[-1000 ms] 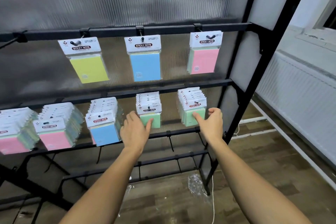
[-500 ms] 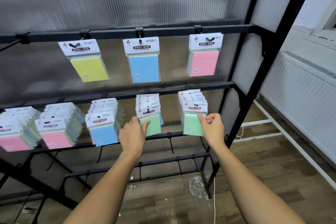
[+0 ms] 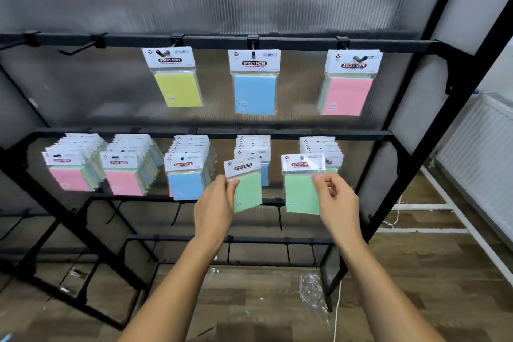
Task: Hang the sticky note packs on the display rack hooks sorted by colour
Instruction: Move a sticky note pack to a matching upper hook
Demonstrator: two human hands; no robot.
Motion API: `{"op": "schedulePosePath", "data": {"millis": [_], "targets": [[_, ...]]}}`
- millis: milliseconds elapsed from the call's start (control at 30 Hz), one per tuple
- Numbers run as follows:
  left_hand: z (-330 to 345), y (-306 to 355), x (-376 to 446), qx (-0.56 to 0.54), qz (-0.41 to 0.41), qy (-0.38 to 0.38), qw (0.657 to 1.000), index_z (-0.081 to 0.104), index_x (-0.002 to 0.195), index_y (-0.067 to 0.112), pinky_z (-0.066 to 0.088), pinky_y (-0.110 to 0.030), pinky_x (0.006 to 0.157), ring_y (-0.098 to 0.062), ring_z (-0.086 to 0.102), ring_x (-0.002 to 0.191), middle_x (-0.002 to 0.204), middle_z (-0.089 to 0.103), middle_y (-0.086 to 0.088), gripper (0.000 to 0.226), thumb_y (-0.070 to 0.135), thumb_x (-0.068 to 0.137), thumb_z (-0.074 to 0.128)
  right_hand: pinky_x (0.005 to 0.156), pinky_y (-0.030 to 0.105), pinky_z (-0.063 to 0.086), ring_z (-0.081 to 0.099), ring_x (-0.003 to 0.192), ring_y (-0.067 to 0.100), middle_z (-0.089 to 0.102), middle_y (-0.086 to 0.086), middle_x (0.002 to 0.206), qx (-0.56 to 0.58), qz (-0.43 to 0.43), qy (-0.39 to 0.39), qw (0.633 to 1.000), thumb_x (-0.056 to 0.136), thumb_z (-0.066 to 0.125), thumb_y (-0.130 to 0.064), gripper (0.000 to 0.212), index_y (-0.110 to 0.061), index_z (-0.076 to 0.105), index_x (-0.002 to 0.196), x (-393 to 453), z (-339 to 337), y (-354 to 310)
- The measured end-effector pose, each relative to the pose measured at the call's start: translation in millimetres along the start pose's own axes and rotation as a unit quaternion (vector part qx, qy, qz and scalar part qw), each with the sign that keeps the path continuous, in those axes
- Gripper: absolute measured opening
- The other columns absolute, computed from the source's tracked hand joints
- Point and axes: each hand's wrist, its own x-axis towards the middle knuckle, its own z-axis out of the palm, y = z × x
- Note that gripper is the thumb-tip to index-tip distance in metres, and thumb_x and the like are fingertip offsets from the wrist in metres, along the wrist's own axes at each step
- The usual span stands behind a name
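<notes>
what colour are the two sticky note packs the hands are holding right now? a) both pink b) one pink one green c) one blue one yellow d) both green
d: the left hand pinches a green pack and the right hand pinches another green pack, both in front of the rack's middle row.

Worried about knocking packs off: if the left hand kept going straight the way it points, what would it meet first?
Probably the stack of packs hanging behind the green pack that the left hand holds; depth is unclear.
</notes>
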Motion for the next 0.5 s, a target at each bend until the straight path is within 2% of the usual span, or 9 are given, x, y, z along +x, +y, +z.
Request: {"op": "schedulePosePath", "data": {"millis": [67,200,267,367,500], "targets": [[-12,-12,-5,-0.012,-0.003,0.012,1.000,0.044,0.083,0.017,0.041,-0.040,0.062,-0.027,0.054,0.078,0.083,0.061,-0.002,0.030,0.040,0.103,0.039,0.054,0.018,0.033,0.040,0.056,0.006,0.052,-0.002,0.064,0.016,-0.022,-0.036,0.999,0.097,0.060,-0.030,0.023,-0.012,0.061,0.082,-3,17,-12],[-47,-48,-7,-0.015,-0.018,0.037,0.999,0.042,0.083,0.017,0.037,-0.038,0.061,-0.029,0.056,0.081,0.083,0.060,-0.002,0.029,0.037,0.102,0.040,0.057,0.019,0.035,0.043,0.060,0.005,0.056,0.000,0.069,0.043,-0.038,-0.106,0.993,0.098,0.060,-0.027,0.012,-0.015,0.060,0.094,-9,63,-36],[-67,-67,-5,-0.020,-0.022,0.055,0.998,0.043,0.082,0.017,0.038,-0.038,0.060,-0.029,0.056,0.080,0.079,0.057,0.000,0.028,0.037,0.102,0.042,0.056,0.024,0.033,0.041,0.058,0.007,0.054,-0.004,0.065,0.055,-0.045,-0.124,0.990,0.099,0.058,-0.029,0.019,-0.013,0.058,0.090,-13,87,-50],[-92,-93,1,-0.020,-0.032,0.072,0.997,0.044,0.084,0.018,0.035,-0.037,0.060,-0.030,0.056,0.081,0.081,0.058,0.000,0.027,0.037,0.102,0.042,0.051,0.016,0.032,0.044,0.053,0.002,0.052,-0.009,0.059,0.066,-0.063,-0.122,0.988,0.100,0.057,-0.025,0.021,-0.012,0.058,0.084,-19,121,-76],[-122,-128,16,-0.045,-0.031,0.090,0.994,0.037,0.078,0.024,0.032,-0.035,0.060,-0.027,0.055,0.078,0.078,0.055,0.004,0.027,0.038,0.102,0.041,0.051,0.015,0.032,0.046,0.055,0.002,0.056,-0.012,0.059,0.075,-0.084,-0.120,0.986,0.100,0.056,-0.030,0.024,-0.018,0.057,0.079,-25,166,-113]]}}
